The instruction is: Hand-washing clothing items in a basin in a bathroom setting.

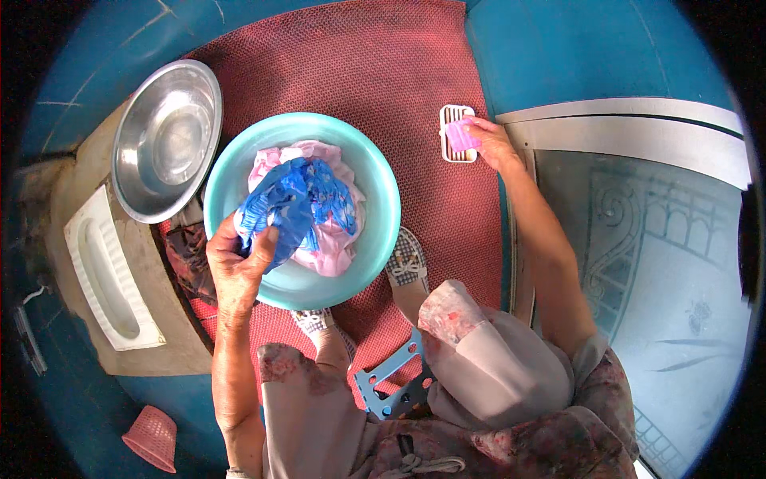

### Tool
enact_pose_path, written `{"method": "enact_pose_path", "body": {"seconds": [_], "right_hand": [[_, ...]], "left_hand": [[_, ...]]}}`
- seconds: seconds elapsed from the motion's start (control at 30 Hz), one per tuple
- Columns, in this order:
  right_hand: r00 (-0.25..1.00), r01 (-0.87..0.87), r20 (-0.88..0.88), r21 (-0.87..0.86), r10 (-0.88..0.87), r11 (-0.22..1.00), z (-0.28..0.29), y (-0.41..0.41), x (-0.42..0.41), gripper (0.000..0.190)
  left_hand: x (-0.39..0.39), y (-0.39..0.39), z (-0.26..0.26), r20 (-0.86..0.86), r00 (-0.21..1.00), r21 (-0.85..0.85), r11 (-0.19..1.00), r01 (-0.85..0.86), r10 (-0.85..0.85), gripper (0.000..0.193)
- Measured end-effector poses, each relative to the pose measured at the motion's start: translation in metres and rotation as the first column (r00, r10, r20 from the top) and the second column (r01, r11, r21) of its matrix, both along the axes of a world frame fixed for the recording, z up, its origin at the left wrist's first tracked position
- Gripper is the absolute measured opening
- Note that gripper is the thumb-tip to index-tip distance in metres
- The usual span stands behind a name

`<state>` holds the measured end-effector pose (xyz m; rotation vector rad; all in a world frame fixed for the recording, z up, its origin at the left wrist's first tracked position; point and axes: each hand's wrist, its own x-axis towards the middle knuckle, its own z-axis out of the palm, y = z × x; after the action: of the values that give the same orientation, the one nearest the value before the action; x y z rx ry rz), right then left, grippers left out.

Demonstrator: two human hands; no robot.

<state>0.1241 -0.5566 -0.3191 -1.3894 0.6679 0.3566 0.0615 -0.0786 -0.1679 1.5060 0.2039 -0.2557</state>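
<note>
My left hand (242,257) grips the edge of a blue patterned cloth (287,197) over the near left part of a turquoise basin (386,197). Beneath the blue cloth lies pink fabric (329,251), bunched up on the basin's bottom. Off to the right, my right hand (494,142) pinches a pink bar of soap (462,135) at a white slotted soap dish (444,143) on the red mat. Whether the soap rests on the dish cannot be told.
A metal basin (122,149) stands left of the turquoise one, near a squat toilet (114,281). Dark fabric (194,257) lies between them. A pink basket (151,438) is at lower left. A blue stool (389,365) shows between my legs; a glass-paneled door (676,251) is at right.
</note>
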Motion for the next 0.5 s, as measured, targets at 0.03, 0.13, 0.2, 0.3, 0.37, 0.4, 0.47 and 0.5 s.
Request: {"method": "enact_pose_path", "body": {"seconds": [0.03, 0.13, 0.2, 0.3, 0.37, 0.4, 0.47, 0.5], "right_hand": [[1.0, 0.0, 0.0, -0.001, 0.0, 1.0, 0.0, 0.0, -0.001, 0.036], [1.0, 0.023, -0.001, 0.069, -0.023, 0.997, -0.002, 0.003, -0.005, 0.037], [0.997, 0.046, 0.039, 0.311, -0.061, 0.949, 0.002, 0.008, -0.003, 0.037], [0.998, 0.039, 0.014, 0.557, -0.057, 0.83, 0.023, 0.034, -0.003, 0.036], [0.998, 0.051, -0.055, 0.681, -0.019, 0.731, 0.042, 0.059, 0.002, 0.035], [0.999, 0.007, -0.035, 0.713, 0.026, 0.701, 0.043, 0.077, 0.001, 0.04], [0.996, -0.037, -0.021, 0.761, 0.082, 0.647, 0.063, 0.114, 0.002, 0.045], [0.991, -0.071, -0.011, 0.814, 0.136, 0.577, 0.067, 0.132, 0.002, 0.047]], "left_hand": [[-0.001, -0.002, -0.002, -0.021, 0.999, 0.007, 1.0, 0.024, -0.024, 0.024], [-0.005, -0.002, -0.015, -0.06, 0.993, 0.095, 0.99, 0.108, -0.103, 0.027], [-0.011, -0.001, -0.03, -0.023, 0.996, 0.069, 0.993, 0.093, -0.091, 0.031], [-0.025, 0.009, -0.037, -0.228, 0.974, -0.018, 1.0, 0.014, -0.018, 0.039], [-0.028, 0.004, -0.047, -0.388, 0.915, -0.224, 0.952, -0.208, 0.109, 0.041], [-0.03, 0.006, -0.052, -0.47, 0.866, -0.323, 0.88, -0.349, 0.17, 0.041], [-0.04, 0.018, -0.079, -0.55, 0.813, -0.342, 0.836, -0.43, 0.193, 0.039], [-0.047, 0.026, -0.091, -0.58, 0.788, -0.313, 0.837, -0.449, 0.206, 0.04]]}}
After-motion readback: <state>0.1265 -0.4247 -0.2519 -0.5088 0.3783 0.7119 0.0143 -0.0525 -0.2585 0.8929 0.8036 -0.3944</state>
